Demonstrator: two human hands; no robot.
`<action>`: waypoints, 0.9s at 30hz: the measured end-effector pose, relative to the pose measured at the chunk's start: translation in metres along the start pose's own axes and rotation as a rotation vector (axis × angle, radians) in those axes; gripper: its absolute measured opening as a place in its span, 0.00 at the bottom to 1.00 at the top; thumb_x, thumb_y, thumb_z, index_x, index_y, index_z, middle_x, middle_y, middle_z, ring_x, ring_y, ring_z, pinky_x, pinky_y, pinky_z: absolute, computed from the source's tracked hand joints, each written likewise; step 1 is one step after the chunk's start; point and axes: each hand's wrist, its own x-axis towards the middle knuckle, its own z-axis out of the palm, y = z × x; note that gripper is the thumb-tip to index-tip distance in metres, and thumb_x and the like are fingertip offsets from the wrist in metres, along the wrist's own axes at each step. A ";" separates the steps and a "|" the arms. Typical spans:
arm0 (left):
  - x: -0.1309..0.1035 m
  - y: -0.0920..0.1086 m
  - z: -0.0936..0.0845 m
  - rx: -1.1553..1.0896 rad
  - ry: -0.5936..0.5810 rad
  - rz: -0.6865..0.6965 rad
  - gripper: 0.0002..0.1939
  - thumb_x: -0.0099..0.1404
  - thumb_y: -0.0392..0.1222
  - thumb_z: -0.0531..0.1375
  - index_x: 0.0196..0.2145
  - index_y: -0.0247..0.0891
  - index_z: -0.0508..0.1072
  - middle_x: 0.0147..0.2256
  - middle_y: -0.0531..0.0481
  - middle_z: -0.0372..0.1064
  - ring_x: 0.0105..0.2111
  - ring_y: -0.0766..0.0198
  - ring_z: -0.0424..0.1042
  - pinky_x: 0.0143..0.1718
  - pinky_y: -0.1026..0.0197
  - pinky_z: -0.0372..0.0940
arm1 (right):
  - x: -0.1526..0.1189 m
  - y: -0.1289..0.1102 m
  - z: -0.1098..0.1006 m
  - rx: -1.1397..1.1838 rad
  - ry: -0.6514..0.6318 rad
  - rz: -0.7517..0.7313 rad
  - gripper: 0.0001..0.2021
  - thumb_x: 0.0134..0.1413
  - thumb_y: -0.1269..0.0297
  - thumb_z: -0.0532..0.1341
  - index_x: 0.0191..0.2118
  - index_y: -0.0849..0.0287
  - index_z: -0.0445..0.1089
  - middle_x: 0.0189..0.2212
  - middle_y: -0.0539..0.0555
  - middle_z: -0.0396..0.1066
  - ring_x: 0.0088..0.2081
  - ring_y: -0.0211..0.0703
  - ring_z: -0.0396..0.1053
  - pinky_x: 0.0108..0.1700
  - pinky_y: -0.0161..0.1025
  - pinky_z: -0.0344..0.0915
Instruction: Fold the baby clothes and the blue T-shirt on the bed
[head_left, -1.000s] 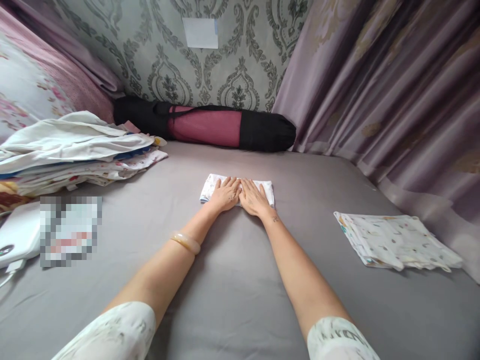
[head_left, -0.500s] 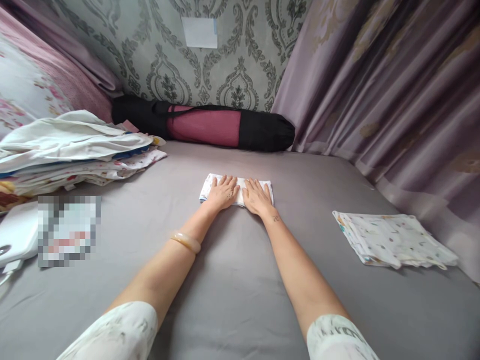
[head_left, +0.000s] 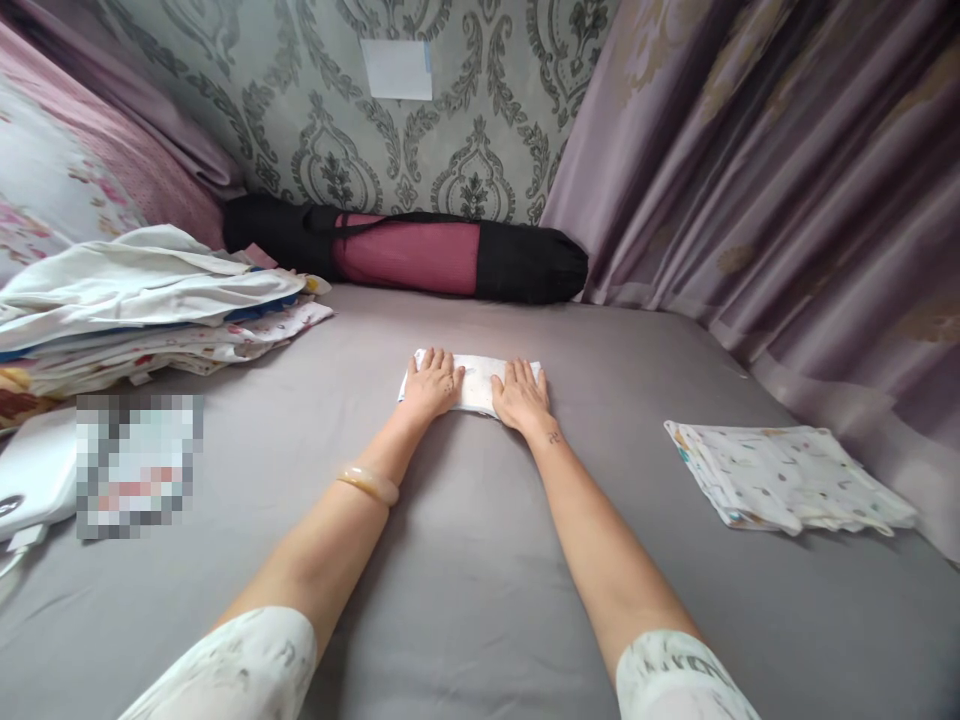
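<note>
Head view: nearer the person than the long black-and-pink bag [head_left: 420, 258], and apart from it, a white cloth [head_left: 478, 382] lies in a compact folded rectangle on the grey sheet [head_left: 480, 560]. The left hand [head_left: 435, 383] and right hand [head_left: 521, 393] rest flat on its two ends, fingers extended, gripping nothing. Folding of this piece looks finished, with pressing flat apparently in hand. A patterned cloth [head_left: 787, 478], out past the bag's right end and nearer the person, also lies folded. Before the bag's left end, a clothes pile [head_left: 142, 290] sits looser; whether it needs work, I cannot tell.
</note>
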 end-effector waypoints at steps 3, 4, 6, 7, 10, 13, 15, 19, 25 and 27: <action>0.000 -0.001 0.000 -0.013 -0.002 0.001 0.28 0.74 0.49 0.39 0.64 0.34 0.59 0.66 0.36 0.52 0.68 0.47 0.47 0.65 0.36 0.44 | 0.001 0.000 0.000 0.005 -0.007 0.000 0.32 0.69 0.55 0.37 0.69 0.72 0.47 0.70 0.63 0.43 0.71 0.52 0.37 0.69 0.54 0.31; 0.000 -0.001 -0.001 -0.014 -0.001 0.005 0.28 0.74 0.49 0.39 0.63 0.34 0.59 0.66 0.36 0.53 0.68 0.47 0.48 0.65 0.36 0.45 | 0.001 0.001 -0.001 0.010 -0.014 0.001 0.31 0.69 0.56 0.37 0.69 0.72 0.47 0.70 0.63 0.43 0.71 0.52 0.37 0.69 0.54 0.31; -0.001 -0.004 -0.002 -0.003 0.023 0.015 0.27 0.74 0.49 0.40 0.63 0.35 0.60 0.66 0.36 0.54 0.67 0.48 0.48 0.65 0.37 0.45 | 0.001 0.003 -0.004 0.014 -0.012 0.012 0.31 0.69 0.56 0.37 0.69 0.71 0.47 0.70 0.63 0.42 0.71 0.51 0.37 0.69 0.53 0.31; -0.001 -0.007 -0.003 0.006 0.040 0.015 0.28 0.74 0.49 0.40 0.63 0.35 0.60 0.66 0.36 0.54 0.68 0.48 0.48 0.65 0.37 0.44 | 0.001 0.005 -0.005 0.012 -0.001 0.024 0.31 0.69 0.56 0.37 0.70 0.71 0.47 0.71 0.63 0.42 0.71 0.51 0.36 0.69 0.54 0.31; -0.003 -0.016 -0.006 0.019 0.042 -0.027 0.29 0.73 0.49 0.39 0.65 0.34 0.58 0.67 0.36 0.51 0.68 0.47 0.46 0.66 0.38 0.43 | 0.001 0.013 -0.006 0.003 0.027 0.070 0.31 0.69 0.57 0.37 0.70 0.72 0.45 0.71 0.64 0.39 0.71 0.52 0.34 0.69 0.53 0.31; -0.004 -0.022 -0.008 -0.009 -0.038 -0.080 0.31 0.73 0.51 0.39 0.67 0.32 0.55 0.69 0.37 0.46 0.69 0.47 0.45 0.66 0.40 0.44 | 0.001 0.019 -0.003 0.014 -0.001 0.086 0.32 0.69 0.57 0.37 0.70 0.74 0.45 0.71 0.65 0.39 0.71 0.53 0.35 0.69 0.52 0.33; -0.004 -0.023 -0.008 -0.023 -0.069 -0.094 0.32 0.73 0.51 0.38 0.67 0.32 0.54 0.69 0.37 0.43 0.69 0.47 0.43 0.66 0.40 0.45 | 0.002 0.021 -0.002 0.017 -0.012 0.087 0.32 0.69 0.57 0.38 0.70 0.74 0.45 0.71 0.64 0.39 0.71 0.53 0.34 0.69 0.51 0.34; -0.003 -0.025 -0.008 -0.054 -0.076 -0.086 0.32 0.73 0.52 0.38 0.67 0.32 0.54 0.69 0.38 0.42 0.69 0.47 0.42 0.66 0.39 0.44 | 0.002 0.020 -0.002 0.031 -0.022 0.092 0.32 0.69 0.57 0.38 0.70 0.73 0.45 0.71 0.63 0.38 0.71 0.52 0.34 0.69 0.51 0.35; 0.006 -0.039 -0.006 -0.179 0.109 -0.068 0.27 0.72 0.49 0.41 0.63 0.39 0.62 0.65 0.39 0.56 0.67 0.48 0.50 0.64 0.36 0.48 | -0.002 0.013 -0.013 0.029 0.005 0.075 0.31 0.69 0.55 0.38 0.70 0.67 0.47 0.71 0.62 0.40 0.71 0.53 0.33 0.69 0.57 0.28; 0.008 -0.045 -0.006 -0.223 0.176 -0.046 0.25 0.72 0.49 0.42 0.60 0.40 0.64 0.63 0.41 0.60 0.66 0.49 0.52 0.64 0.38 0.49 | -0.002 0.008 -0.014 0.043 0.013 0.042 0.31 0.69 0.54 0.37 0.70 0.64 0.46 0.71 0.61 0.39 0.71 0.52 0.33 0.69 0.55 0.30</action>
